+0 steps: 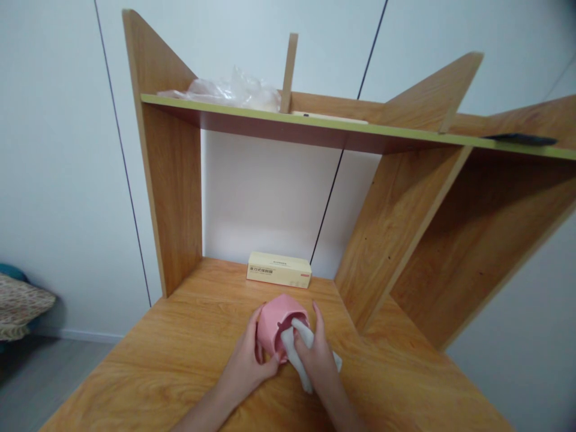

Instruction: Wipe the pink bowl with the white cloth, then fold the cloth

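A pink cup (pixel 272 321) lies tilted on its side over the wooden desk (pixel 180 342), its mouth turned toward me. My left hand (pixel 249 360) is wrapped round the cup's left side and holds it. My right hand (pixel 318 360) grips a white cloth (pixel 297 354) and presses it into the cup's mouth. Part of the cloth hangs out below and to the right of that hand.
A long yellow box (pixel 279 269) with a red end lies at the back of the desk. Wooden side panels rise left and right, with a shelf (pixel 315 123) overhead carrying a crumpled plastic bag (pixel 229 91) and a dark flat object (pixel 522 138).
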Motion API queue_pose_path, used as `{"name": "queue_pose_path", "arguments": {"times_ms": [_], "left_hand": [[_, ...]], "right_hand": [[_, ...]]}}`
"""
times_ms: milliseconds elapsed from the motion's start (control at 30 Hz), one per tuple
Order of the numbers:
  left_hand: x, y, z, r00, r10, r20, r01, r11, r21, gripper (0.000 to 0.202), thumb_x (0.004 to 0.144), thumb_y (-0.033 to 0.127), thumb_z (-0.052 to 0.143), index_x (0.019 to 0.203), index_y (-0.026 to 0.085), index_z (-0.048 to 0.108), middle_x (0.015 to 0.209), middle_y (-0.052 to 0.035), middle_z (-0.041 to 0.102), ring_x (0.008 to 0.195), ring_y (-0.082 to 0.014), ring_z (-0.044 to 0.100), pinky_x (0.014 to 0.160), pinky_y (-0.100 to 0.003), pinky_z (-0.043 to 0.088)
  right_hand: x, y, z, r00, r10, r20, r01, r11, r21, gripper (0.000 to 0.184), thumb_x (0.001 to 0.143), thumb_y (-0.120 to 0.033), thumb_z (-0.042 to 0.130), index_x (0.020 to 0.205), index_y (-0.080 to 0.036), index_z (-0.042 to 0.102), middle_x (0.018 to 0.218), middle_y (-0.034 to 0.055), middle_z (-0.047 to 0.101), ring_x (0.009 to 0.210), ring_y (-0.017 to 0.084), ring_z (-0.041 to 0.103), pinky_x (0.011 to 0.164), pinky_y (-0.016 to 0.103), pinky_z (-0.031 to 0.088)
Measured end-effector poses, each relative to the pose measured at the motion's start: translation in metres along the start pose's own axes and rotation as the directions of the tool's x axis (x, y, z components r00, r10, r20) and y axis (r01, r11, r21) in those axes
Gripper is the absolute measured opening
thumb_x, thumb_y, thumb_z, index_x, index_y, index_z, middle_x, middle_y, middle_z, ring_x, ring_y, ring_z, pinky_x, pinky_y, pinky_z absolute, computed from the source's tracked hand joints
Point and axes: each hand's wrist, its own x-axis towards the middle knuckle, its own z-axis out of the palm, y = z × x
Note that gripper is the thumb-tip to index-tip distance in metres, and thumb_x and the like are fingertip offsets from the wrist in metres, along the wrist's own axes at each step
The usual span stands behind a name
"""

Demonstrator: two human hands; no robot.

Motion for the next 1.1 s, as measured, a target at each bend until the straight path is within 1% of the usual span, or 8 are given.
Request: {"name": "queue_pose_path", "arguments": {"times_ms": [100,233,433,600,867,967,1033,1100], "left_hand": [[0.001,0.0,-0.006,0.999,0.05,0.005,-0.05,0.992,0.117,0.074,0.066,0.02,0.058,0.131,0.015,0.023,0.128,-0.0143,0.041,0.115,-0.0281,0.04,0.098,-0.04,0.03],[0.001,0.005,-0.014,0.988,0.118,0.099,-0.139,0.959,0.246,0.075,0.065,0.021,0.058,0.133,0.019,0.025,0.13,-0.0103,0.041,0.116,-0.0284,0.04,0.099,-0.039,0.029],[0.001,0.006,-0.011,0.995,0.073,0.073,-0.087,0.973,0.214,0.069,0.075,0.028,0.052,0.135,0.019,0.02,0.135,-0.0118,0.034,0.119,-0.0278,0.037,0.099,-0.04,0.028],[0.0,0.008,-0.004,0.999,-0.001,0.05,-0.002,0.999,0.048,0.073,0.074,0.03,0.057,0.134,0.016,0.017,0.133,-0.0135,0.035,0.118,-0.0263,0.037,0.097,-0.037,0.031],[0.005,0.003,-0.004,0.992,-0.102,-0.08,0.097,0.993,-0.064,0.055,0.071,0.027,0.058,0.121,0.015,0.037,0.115,-0.0112,0.053,0.103,-0.024,0.052,0.088,-0.033,0.041],[0.008,-0.006,-0.001,0.956,-0.267,-0.121,0.246,0.956,-0.163,0.05,0.072,0.033,0.056,0.116,0.015,0.041,0.097,-0.0093,0.062,0.072,-0.0192,0.063,0.062,-0.028,0.051],[0.01,-0.01,0.0,0.922,-0.373,-0.105,0.341,0.91,-0.234,0.05,0.073,0.038,0.054,0.114,0.014,0.04,0.08,-0.0054,0.064,0.041,-0.0116,0.055,0.038,-0.022,0.045],[0.013,-0.013,-0.001,0.895,-0.434,-0.105,0.386,0.87,-0.306,0.049,0.073,0.041,0.054,0.112,0.014,0.039,0.068,-0.001,0.062,0.027,-0.0064,0.044,0.028,-0.018,0.036]], "right_hand": [[0.002,0.001,-0.004,1.0,0.025,0.001,-0.024,0.988,-0.152,0.07,0.071,-0.029,0.05,0.134,-0.017,0.02,0.081,0.0042,0.065,0.066,0.021,0.062,0.062,0.029,0.046],[0.001,0.005,-0.008,0.994,-0.037,0.108,0.067,0.953,-0.295,0.067,0.074,-0.031,0.046,0.135,-0.017,0.019,0.061,-0.0002,0.062,0.054,0.02,0.059,0.053,0.028,0.043],[-0.002,0.007,-0.004,0.993,-0.083,0.079,0.095,0.982,-0.163,0.06,0.078,-0.028,0.037,0.134,-0.016,0.021,0.089,0.0067,0.065,0.076,0.02,0.062,0.067,0.027,0.045],[-0.002,0.005,-0.001,0.997,-0.074,-0.007,0.074,0.996,-0.054,0.058,0.077,-0.029,0.038,0.131,-0.014,0.025,0.118,0.0089,0.052,0.106,0.019,0.051,0.085,0.027,0.04],[-0.001,0.002,-0.001,1.0,0.006,0.029,-0.002,0.992,-0.127,0.056,0.073,-0.029,0.043,0.127,-0.019,0.031,0.098,0.0058,0.063,0.076,0.02,0.062,0.068,0.029,0.045],[0.0,0.004,-0.002,0.999,-0.029,-0.03,0.025,0.992,-0.121,0.052,0.073,-0.032,0.045,0.122,-0.019,0.037,0.105,0.0071,0.06,0.086,0.021,0.06,0.069,0.028,0.044],[0.003,0.006,-0.006,0.999,-0.031,-0.035,0.026,0.992,-0.127,0.044,0.074,-0.034,0.044,0.115,-0.019,0.042,0.101,0.0061,0.061,0.085,0.021,0.06,0.069,0.028,0.043],[0.008,0.01,-0.012,1.0,-0.017,-0.005,0.016,0.982,-0.188,0.033,0.074,-0.034,0.043,0.104,-0.021,0.048,0.09,0.0032,0.063,0.079,0.019,0.06,0.067,0.027,0.042]]}}
